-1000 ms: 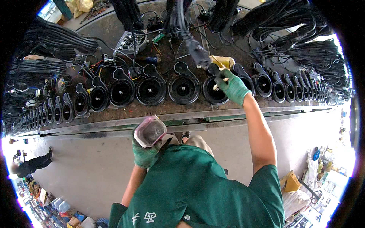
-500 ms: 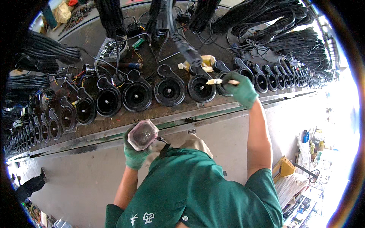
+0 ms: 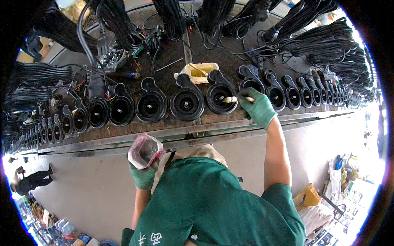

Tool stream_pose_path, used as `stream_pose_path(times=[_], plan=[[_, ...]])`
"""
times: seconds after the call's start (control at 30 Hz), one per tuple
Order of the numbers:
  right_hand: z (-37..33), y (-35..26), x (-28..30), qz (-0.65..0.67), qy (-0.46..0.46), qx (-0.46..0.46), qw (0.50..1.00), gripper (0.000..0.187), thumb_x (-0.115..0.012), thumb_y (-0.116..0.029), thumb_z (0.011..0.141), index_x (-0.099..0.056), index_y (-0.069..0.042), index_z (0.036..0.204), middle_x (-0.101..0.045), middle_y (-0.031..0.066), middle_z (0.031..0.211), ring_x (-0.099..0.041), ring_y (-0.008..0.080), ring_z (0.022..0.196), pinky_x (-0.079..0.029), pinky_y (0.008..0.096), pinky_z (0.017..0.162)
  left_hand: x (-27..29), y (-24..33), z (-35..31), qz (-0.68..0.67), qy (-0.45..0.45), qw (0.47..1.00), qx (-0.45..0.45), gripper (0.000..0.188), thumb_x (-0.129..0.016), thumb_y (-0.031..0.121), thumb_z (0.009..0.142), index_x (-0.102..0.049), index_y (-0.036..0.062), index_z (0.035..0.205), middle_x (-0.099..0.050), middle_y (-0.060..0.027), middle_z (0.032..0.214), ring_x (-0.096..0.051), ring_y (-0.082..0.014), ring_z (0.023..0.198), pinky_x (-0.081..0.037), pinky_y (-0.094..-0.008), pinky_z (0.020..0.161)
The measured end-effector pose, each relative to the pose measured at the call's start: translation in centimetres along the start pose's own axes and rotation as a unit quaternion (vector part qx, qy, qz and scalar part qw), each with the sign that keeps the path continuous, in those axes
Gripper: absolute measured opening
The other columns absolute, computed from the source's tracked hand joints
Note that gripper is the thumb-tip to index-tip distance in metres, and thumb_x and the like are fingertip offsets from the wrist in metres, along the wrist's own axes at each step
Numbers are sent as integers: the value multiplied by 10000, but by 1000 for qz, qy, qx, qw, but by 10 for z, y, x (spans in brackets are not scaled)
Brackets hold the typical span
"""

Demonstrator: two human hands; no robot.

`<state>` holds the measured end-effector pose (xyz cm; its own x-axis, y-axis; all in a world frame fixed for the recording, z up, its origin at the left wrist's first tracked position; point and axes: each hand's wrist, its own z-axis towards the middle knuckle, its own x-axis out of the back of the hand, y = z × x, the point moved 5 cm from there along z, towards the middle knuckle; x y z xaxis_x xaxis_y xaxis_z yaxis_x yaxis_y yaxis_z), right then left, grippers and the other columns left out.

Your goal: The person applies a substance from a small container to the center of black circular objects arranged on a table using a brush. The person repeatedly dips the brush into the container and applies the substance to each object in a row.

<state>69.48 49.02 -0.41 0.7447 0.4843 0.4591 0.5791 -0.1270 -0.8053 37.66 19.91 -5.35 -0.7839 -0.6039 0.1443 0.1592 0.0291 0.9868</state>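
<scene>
Shifted one black housing [image 3: 216,96] rightward along the row, the brush [image 3: 230,99] in the head view has its bristles inside it, the right hand [image 3: 258,108] pinching its handle, the left hand [image 3: 143,174] gripping a clear tub [image 3: 152,155], fingers partly hidden.

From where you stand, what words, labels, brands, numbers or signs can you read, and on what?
Green shirt: white characters near the picture's lower edge, not copied out here.
Clear tub, round black housings: no readable text.
Clutter at lower right: too small or blurred to read.
</scene>
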Motion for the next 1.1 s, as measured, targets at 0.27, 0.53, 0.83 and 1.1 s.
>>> stream_pose_path(times=[0.27, 0.53, 0.83, 1.1], plan=[[1, 7, 51, 73, 83, 133, 985, 125, -662, -95, 987, -703, -43, 1093, -610, -28, 806, -484, 46, 656, -397, 221, 580, -40, 15, -20, -14, 17, 999, 24, 733, -818, 10, 754, -490, -15, 1409, -608, -142, 1336, -617, -237, 1211, -512, -378, 1046], [-41, 32, 29, 356, -42, 121, 925, 278, -633, -216, 1008, -654, 8, 1173, -677, 67, 825, -594, 107, 642, -474, 246, 561, -79, -66, -16, -90, -105, 984, 115, 744, -824, -24, 751, -484, 15, 1412, -583, -115, 1392, -597, -240, 1255, -503, -380, 1075], [-48, 21, -151, 114, -176, 80, 974, 274, -673, -100, 969, -651, -16, 1229, -724, 103, 982, -664, 143, 831, -564, 314, 758, -90, -150, 17, 58, -120, 991, 18, 738, -882, 57, 773, -484, 22, 1394, -596, -119, 1358, -619, -225, 1203, -517, -348, 1033], [-33, -8, -168, -51, -231, 141, 961, 370, -716, -240, 918, -652, -75, 1242, -733, 197, 1041, -717, 337, 990, -559, 410, 867, -82, -142, 25, -67, -168, 981, 72, 888, -820, -110, 702, -397, 48, 1466, -628, -101, 1298, -644, -225, 1180, -550, -381, 1019]])
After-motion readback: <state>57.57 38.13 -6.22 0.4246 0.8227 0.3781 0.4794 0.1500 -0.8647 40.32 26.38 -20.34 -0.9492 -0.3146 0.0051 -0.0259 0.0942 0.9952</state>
